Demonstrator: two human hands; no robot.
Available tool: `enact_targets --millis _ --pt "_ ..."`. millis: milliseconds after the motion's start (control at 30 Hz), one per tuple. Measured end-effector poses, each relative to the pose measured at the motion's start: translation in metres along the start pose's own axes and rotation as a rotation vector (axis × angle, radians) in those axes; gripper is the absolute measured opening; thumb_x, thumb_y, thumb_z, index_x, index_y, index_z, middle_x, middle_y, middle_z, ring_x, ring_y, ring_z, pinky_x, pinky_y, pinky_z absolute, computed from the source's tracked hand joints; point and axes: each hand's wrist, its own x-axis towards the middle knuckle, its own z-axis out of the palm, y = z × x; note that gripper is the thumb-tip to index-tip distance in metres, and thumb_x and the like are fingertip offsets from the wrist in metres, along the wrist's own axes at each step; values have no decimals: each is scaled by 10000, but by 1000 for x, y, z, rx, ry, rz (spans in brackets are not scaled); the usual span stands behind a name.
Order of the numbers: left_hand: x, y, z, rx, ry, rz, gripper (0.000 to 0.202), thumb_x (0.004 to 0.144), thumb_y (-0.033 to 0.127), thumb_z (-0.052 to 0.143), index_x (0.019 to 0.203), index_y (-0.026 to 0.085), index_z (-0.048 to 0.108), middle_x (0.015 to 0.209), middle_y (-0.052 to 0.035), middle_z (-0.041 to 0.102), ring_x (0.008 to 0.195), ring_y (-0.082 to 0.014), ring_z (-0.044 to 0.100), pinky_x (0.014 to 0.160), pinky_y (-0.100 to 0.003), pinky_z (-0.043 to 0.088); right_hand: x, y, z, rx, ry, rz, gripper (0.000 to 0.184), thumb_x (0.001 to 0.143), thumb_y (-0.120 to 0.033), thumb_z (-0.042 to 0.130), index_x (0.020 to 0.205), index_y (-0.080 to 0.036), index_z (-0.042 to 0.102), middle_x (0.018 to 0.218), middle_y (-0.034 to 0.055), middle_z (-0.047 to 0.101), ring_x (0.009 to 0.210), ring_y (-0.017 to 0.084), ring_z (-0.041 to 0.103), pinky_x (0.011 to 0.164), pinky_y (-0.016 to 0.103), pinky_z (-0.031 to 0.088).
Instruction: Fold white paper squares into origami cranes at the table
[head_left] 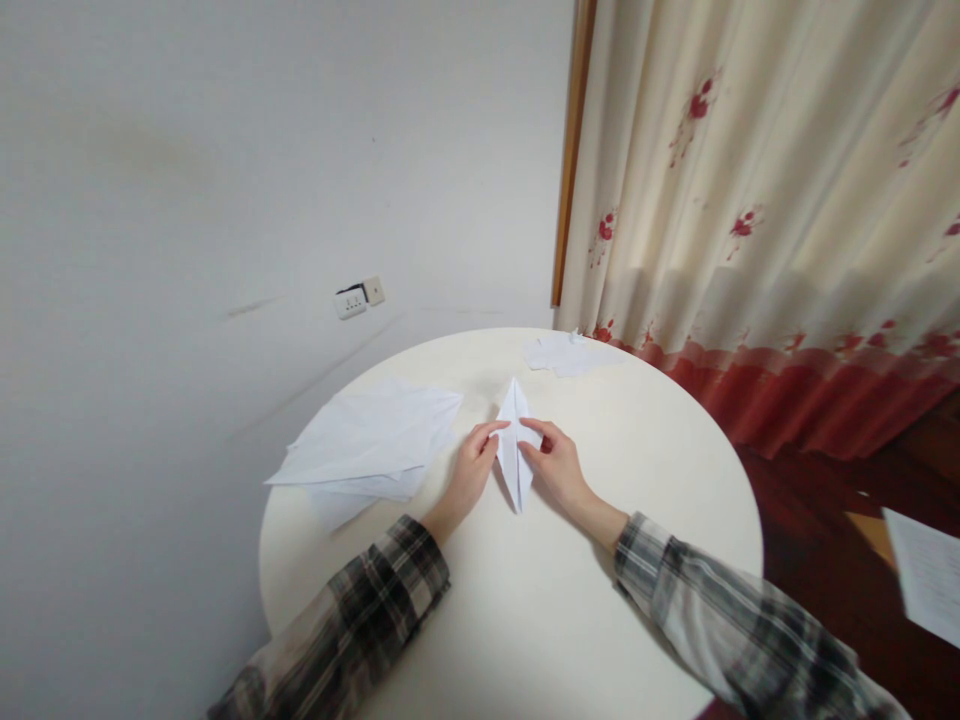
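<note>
A folded white paper (514,475), long and diamond-shaped with a crease line down its middle, is between my two hands over the round white table (660,430). My left hand (474,458) grips its left edge, thumb and fingers closed on the paper. On the opposite edge, my right hand (556,462) pinches it with the thumb and index finger near the centre crease. The paper's pointed ends stick out beyond the fingers, one toward the wall and one toward me. Parts of the side edges are covered by the fingers.
Loose white sheets (360,430) lie in a pile on the left, partly over the table's edge. More paper pieces (562,354) rest at the far side. A wall with a socket (351,303) borders the left; a floral curtain (750,220) hangs at right.
</note>
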Motion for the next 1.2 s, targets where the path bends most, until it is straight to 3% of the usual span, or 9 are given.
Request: enact_targets --millis 167,433,567,700,833,1000,1200 --pt "1 -2 6 -142 -6 -43 328 649 220 641 971 170 610 986 -51 601 874 -155 582 809 -290 458 1 1 0 18 -10 -1 370 676 -223 606 1045 -210 622 882 36 609 704 146 518 648 282 428" --pt "-2 3 3 -254 -51 -181 490 629 205 659 1103 157 545 1049 -69 645 850 -165 628 794 -302 497 0 -4 1 175 -6 78 412 645 -224 640 1052 -224 579 965 34 619 747 152 548 679 290 436" --pt "-3 7 3 -249 1 -181 475 623 188 662 1084 146 558 1136 -86 609 925 -179 613 840 -300 479 0 -2 1 305 31 143 446 676 -263 623 1102 -243 493 860 9 618 725 144 554 680 291 435" --pt "-4 12 3 -261 26 -185 451 629 183 656 1071 148 572 1190 -92 577 1030 -198 571 898 -311 443 2 1 2 377 108 206 272 649 -309 652 887 -221 554 870 10 601 815 149 543 744 288 420" --pt "-7 15 3 -329 1 -198 459 630 196 657 1080 154 577 1203 -97 569 1062 -217 554 903 -327 436 2 -5 2 549 67 333 230 612 -375 672 726 -210 560 715 -25 569 701 134 516 687 276 403" --pt "-8 14 2 -373 -26 -220 448 624 220 663 1061 151 591 1206 -113 564 1075 -237 544 898 -344 432 -1 -15 3 739 -6 479 276 570 -411 697 654 -197 544 624 -43 532 625 117 478 612 254 366" --pt "-5 8 2 -337 -21 -187 405 626 220 667 1016 151 588 1162 -114 583 1057 -226 546 913 -343 412 1 -11 0 681 50 440 228 558 -332 704 655 -198 547 626 -44 551 624 117 486 613 254 355"
